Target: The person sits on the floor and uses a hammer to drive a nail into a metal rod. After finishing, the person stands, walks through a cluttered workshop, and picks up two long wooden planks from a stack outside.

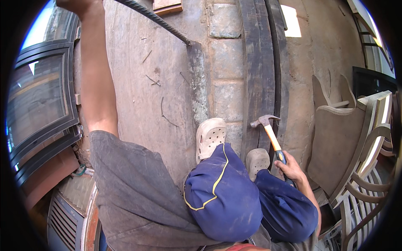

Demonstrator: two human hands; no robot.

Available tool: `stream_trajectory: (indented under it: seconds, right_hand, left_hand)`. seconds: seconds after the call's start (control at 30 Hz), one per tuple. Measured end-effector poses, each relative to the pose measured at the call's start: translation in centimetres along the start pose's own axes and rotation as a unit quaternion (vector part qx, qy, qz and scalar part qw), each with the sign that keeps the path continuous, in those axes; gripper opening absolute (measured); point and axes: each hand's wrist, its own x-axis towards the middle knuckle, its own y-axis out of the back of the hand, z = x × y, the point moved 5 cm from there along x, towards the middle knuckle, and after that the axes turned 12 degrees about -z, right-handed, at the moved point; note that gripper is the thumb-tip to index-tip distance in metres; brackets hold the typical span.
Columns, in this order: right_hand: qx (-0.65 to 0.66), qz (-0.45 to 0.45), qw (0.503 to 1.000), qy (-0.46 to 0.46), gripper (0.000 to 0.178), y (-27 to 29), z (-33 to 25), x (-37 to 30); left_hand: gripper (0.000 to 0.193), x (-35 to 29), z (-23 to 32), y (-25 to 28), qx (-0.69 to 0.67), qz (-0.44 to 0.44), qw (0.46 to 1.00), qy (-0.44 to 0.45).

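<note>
The right hand [291,167], at four o'clock, clasps the hammer [273,139] by its grip, head free at three. At ten-thirty, the left hand [81,5] is cropped, its hold unclear. At eleven, a ribbed rod [158,19] meets a narrow board [197,79]; a clog [211,136], perhaps bracing it, blocks its near end.
</note>
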Motion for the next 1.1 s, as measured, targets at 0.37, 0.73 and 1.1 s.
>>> stream_trajectory:
  seconds: [0.37, 0.73, 1.1]
  right_hand:
    - [-0.087, 0.058, 0.994, -0.012, 0.022, 2.0, -5.7, -3.2]
    - [0.302, 0.185, 0.914, 0.201, 0.027, -5.1, -12.2, 8.7]
    - [0.368, 0.053, 0.892, 0.258, 0.015, -22.3, -25.8, 25.2]
  left_hand:
    - [0.032, 0.5, -2.1, 8.2, 0.028, 0.088, 0.995, 0.032]
    - [0.023, 0.8, -0.4, 3.0, 0.033, 0.035, 0.999, 0.018]
    - [0.028, 1.5, -1.5, 2.5, 0.047, 0.026, 0.998, 0.014]
